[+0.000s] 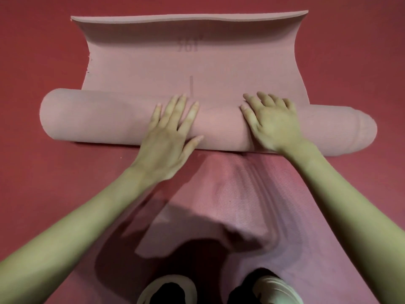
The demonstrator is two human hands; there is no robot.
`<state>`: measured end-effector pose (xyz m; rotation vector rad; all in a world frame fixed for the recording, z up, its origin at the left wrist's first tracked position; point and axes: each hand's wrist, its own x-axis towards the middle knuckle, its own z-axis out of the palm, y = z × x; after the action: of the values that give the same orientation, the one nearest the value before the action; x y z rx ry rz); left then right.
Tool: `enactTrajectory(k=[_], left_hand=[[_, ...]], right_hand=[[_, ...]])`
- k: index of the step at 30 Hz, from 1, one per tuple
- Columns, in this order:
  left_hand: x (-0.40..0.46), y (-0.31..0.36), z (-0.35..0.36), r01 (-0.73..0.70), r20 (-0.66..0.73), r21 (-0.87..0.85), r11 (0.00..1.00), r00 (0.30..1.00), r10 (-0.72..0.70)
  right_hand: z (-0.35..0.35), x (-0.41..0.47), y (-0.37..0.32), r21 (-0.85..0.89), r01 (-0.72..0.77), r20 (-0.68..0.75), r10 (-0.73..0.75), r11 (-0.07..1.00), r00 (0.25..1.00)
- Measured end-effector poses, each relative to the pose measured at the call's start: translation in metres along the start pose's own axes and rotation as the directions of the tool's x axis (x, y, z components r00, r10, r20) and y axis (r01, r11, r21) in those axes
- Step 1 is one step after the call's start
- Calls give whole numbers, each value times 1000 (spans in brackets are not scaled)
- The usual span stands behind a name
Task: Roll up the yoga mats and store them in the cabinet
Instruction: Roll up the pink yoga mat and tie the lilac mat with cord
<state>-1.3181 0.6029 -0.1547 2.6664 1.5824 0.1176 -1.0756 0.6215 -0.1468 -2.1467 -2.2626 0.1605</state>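
Head view shows a pink yoga mat on the red floor, mostly rolled, the roll's long axis running left to right and its loose far end curling upward. The left hand and right hand press flat on the roll, fingers straight and spread. A second mat lies nearer, under two shoes.

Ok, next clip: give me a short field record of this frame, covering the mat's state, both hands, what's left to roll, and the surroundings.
mat: pink yoga mat, mostly rolled into a thick roll lying crosswise
unrolled part: short flat stretch beyond the roll, far edge curling up
left hand: flat on top of the roll, fingers straight
right hand: flat on the roll, fingers spread
roll ends: right end sticks out unevenly
floor: red
cabinet: not in view
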Motion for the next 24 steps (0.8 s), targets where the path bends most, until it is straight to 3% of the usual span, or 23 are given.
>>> enactTrajectory(k=[6,9,13,19,24], left_hand=[[51,-17,2,37,15,34,999,999,-38],[76,-26,-4,62,78,18,998,995,-63],[84,-25,-14,66,142,17,998,988,-68],[69,-18,-19,0,108,83,997,994,-9],[88,-29,-17,32,190,73,997,981,-45]], right_hand=[[-3,16,-5,32,-43,-7,43,999,999],[-3,2,-8,31,24,-13,-24,999,1000],[-5,-1,2,-34,123,26,-122,992,992],[-12,33,6,-58,118,108,-111,991,988],[-20,60,9,-127,124,165,-102,984,981]])
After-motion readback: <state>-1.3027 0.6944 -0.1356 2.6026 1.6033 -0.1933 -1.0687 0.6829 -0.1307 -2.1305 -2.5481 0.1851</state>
